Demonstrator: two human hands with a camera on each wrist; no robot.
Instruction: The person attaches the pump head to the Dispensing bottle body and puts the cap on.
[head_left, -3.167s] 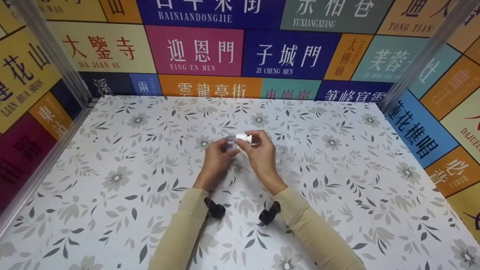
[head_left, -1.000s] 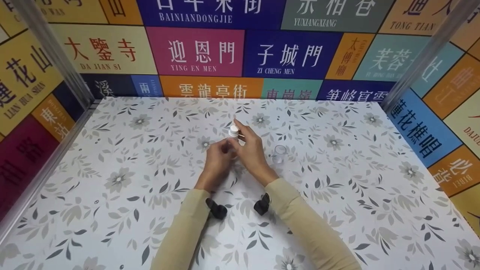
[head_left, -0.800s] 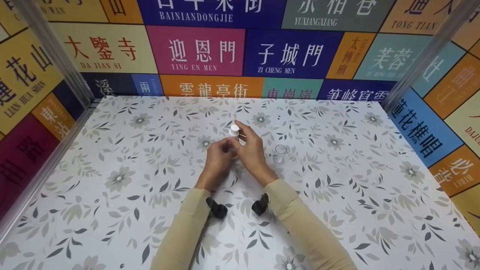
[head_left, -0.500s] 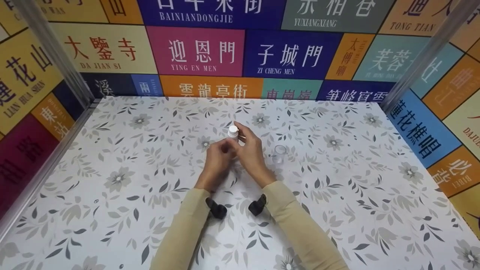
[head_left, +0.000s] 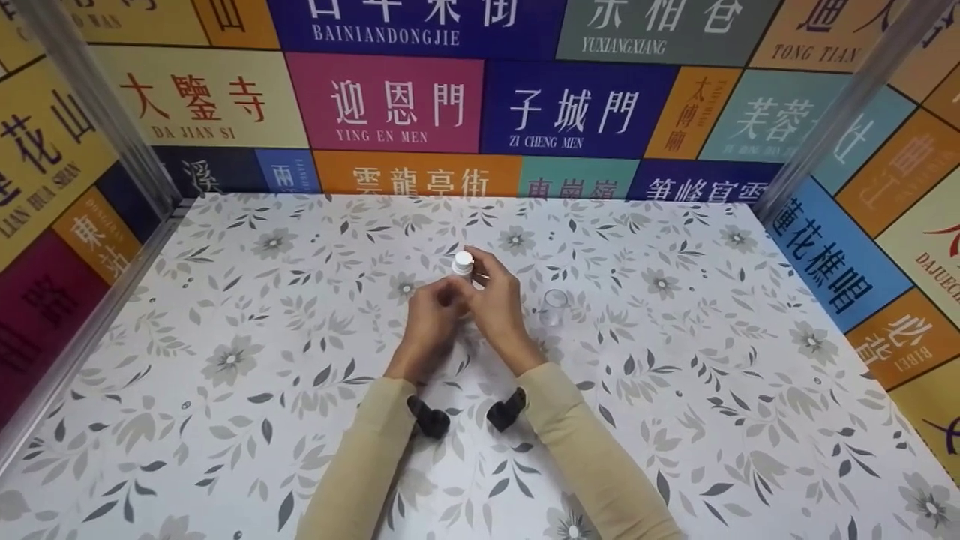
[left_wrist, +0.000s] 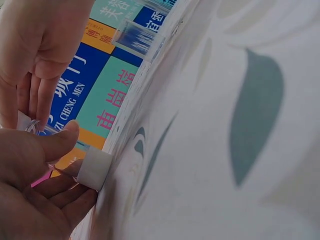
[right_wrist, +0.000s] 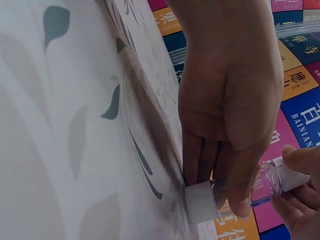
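A small clear bottle with a white base stands upright between my hands, its base right at the tabletop. Its white stepped top points upward. My left hand grips the lower part; in the left wrist view the thumb and fingers curl around the white base. My right hand pinches the white top between thumb and fingers, as the right wrist view shows. In the head view most of the clear body is hidden behind the hands.
A clear cap-like cup stands on the table just right of my right hand. The flower-patterned tabletop reaches back to a wall of coloured name panels. Black wrist cameras sit at both cuffs.
About three seconds ago the right hand held the white piece sideways beside a clear piece in the left hand. It is now upright. In the last second the right forearm swings slightly left.
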